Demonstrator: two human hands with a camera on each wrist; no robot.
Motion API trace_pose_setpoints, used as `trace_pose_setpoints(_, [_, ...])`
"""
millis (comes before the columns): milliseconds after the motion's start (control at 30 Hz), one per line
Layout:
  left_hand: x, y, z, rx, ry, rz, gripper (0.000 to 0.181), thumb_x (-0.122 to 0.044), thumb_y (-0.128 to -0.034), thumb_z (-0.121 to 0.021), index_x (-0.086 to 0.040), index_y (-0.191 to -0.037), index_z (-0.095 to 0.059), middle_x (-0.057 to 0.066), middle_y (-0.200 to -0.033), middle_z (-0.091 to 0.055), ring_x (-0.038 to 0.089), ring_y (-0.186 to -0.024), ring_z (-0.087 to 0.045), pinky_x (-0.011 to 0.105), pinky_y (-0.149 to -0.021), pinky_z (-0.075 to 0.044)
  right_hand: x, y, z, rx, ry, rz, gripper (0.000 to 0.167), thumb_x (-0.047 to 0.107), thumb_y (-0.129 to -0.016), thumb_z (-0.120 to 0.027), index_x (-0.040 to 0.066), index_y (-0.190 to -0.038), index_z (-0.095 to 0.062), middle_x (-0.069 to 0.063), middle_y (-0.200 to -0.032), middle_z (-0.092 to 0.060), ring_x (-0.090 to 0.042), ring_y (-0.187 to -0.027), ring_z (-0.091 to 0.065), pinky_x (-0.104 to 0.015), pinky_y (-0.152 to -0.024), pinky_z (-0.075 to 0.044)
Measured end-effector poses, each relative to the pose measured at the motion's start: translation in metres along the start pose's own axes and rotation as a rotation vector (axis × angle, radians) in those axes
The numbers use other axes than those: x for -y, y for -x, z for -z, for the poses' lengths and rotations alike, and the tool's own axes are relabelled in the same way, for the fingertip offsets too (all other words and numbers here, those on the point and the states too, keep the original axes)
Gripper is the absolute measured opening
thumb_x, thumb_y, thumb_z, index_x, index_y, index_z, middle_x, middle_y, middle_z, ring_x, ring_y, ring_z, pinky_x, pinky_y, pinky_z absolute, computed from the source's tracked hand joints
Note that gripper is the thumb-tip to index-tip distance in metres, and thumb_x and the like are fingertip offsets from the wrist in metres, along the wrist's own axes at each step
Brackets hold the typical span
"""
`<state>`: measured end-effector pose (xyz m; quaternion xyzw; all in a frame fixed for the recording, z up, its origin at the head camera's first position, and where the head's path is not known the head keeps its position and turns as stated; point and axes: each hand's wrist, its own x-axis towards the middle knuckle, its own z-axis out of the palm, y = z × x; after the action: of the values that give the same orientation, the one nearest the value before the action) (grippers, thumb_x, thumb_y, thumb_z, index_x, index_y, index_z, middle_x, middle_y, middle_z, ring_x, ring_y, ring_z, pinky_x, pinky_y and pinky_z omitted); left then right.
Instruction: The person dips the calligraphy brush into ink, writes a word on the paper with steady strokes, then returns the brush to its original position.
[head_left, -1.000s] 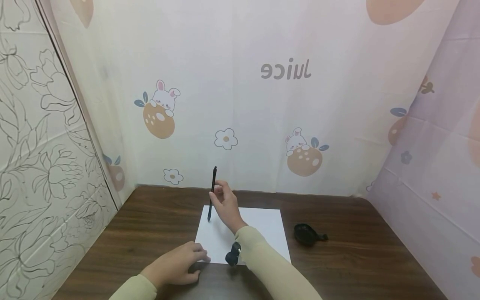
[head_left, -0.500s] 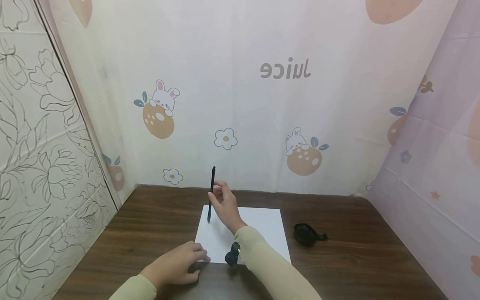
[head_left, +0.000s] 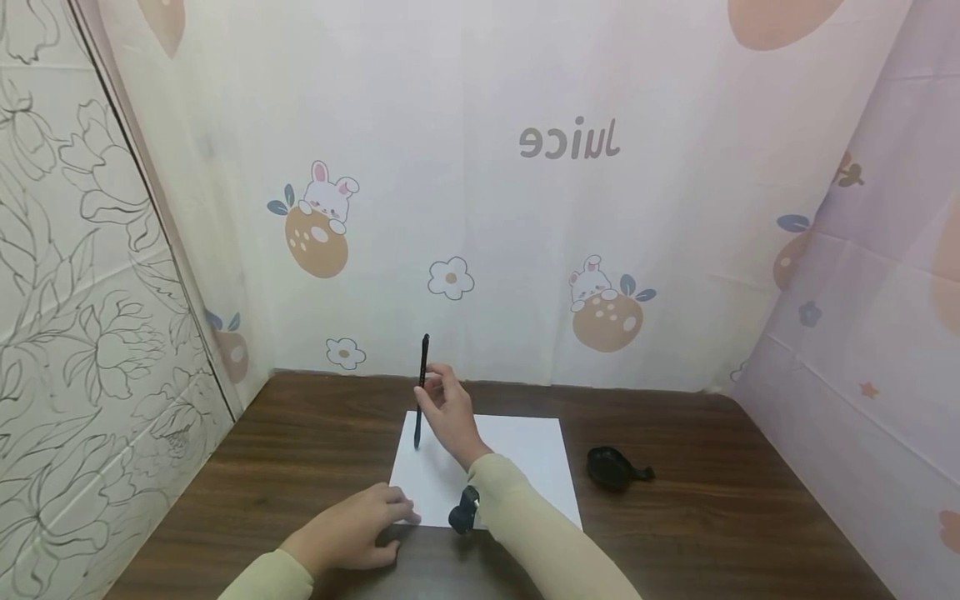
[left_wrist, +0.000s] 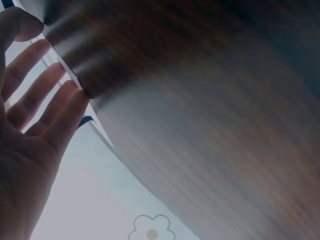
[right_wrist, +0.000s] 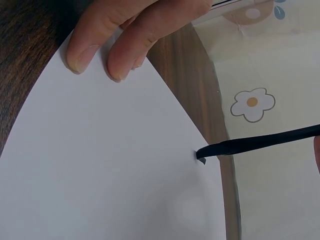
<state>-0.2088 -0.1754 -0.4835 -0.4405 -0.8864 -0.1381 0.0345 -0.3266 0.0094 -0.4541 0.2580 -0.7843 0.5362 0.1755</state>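
My right hand (head_left: 448, 417) pinches a slim black brush (head_left: 422, 392), held nearly upright over the upper left of a white paper sheet (head_left: 517, 467). In the right wrist view, the tip of the brush (right_wrist: 235, 146) touches the paper near its edge, by a small dark mark (right_wrist: 202, 160). Only a sliver of the right hand shows at the edge there. My left hand (head_left: 360, 527) rests at the sheet's lower left corner. Its fingertips (right_wrist: 82, 59) press on the paper; in the left wrist view, the left hand (left_wrist: 35, 130) has its fingers spread, gently bent.
A small black dish (head_left: 611, 468) with a short handle stands right of the sheet on the dark wooden table (head_left: 712, 517). A printed curtain (head_left: 510, 217) hangs behind the table. A black wrist camera (head_left: 465, 510) hangs under the right wrist, above the paper's front edge.
The brush tip has moved slightly toward me and the brush has turned more upright. My right hand has shifted a little left; the left hand stays in place.
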Motion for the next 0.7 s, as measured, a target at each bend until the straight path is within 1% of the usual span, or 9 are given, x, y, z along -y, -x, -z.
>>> trace_pose_setpoints(300, [-0.0013, 0.0003, 0.0016, 0.01, 0.003, 0.018, 0.028, -0.021, -0.0843, -0.074, -0.017, -0.112, -0.074, -0.005, -0.108, -0.065, 0.008, -0.097, -0.058, 0.028, -0.086, -0.052, -0.0006, 0.0007, 0.0, -0.001, -0.008, -0.018, 0.037, 0.021, -0.1, -0.062, 0.023, -0.135, -0.048, 0.002, -0.102, -0.059, -0.012, -0.092, -0.061, -0.028, -0.08, -0.054])
trace_pose_setpoints(600, [0.0006, 0.0006, -0.0012, -0.003, -0.006, 0.003, 0.029, -0.02, -0.0835, -0.073, -0.016, -0.112, -0.073, -0.006, -0.108, -0.065, 0.008, -0.096, -0.058, 0.028, -0.085, -0.052, -0.0005, 0.0024, 0.0002, 0.001, -0.02, -0.009, 0.038, 0.021, -0.1, -0.062, 0.024, -0.134, -0.048, 0.002, -0.101, -0.059, -0.012, -0.091, -0.061, -0.028, -0.079, -0.054])
trace_pose_setpoints(700, [0.0013, 0.0006, -0.0014, -0.015, -0.013, -0.011, 0.029, -0.019, -0.0821, -0.074, -0.016, -0.111, -0.073, -0.006, -0.106, -0.064, 0.007, -0.095, -0.057, 0.026, -0.083, -0.052, -0.0009, 0.0024, -0.0001, 0.003, -0.021, -0.01, 0.038, 0.022, -0.1, -0.063, 0.024, -0.134, -0.048, 0.003, -0.1, -0.058, -0.012, -0.091, -0.061, -0.028, -0.08, -0.054])
